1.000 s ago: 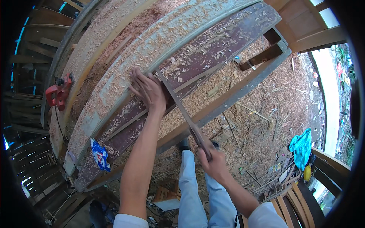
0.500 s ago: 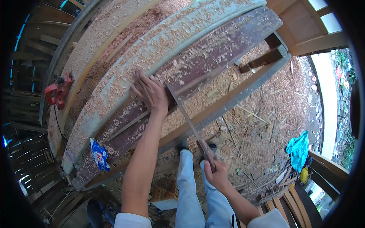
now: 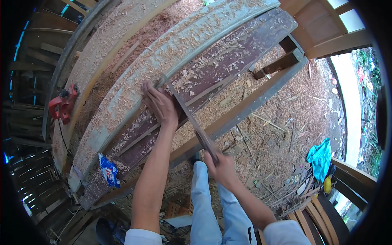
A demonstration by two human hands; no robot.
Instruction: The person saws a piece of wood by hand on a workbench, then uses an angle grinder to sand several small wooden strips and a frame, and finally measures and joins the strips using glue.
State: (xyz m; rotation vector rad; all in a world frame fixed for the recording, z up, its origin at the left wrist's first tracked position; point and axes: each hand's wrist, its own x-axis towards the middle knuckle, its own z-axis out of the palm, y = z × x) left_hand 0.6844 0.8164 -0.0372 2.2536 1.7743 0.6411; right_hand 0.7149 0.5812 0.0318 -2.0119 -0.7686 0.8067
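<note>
My right hand is closed around the dark handle of a handsaw, whose long blade is seen nearly edge-on. The blade slants up and left over a thin wooden strip on the dark reddish-brown board, and its far end reaches the pale plank beyond. Just left of the blade, my left hand presses down over the strip with its fingers stretched out, the tips near the pale plank's edge. Where the blade meets the strip is mostly hidden by my left hand.
Wood shavings cover the pale curved plank and the ground. A red power planer rests at the far left. A blue-and-white packet lies on the board's near end. A long beam runs across, and turquoise cloth hangs at right.
My right hand has pushed the handsaw up and to the left, so its far end now sticks out past my left fingers. The left hand has stayed nearly in place.
</note>
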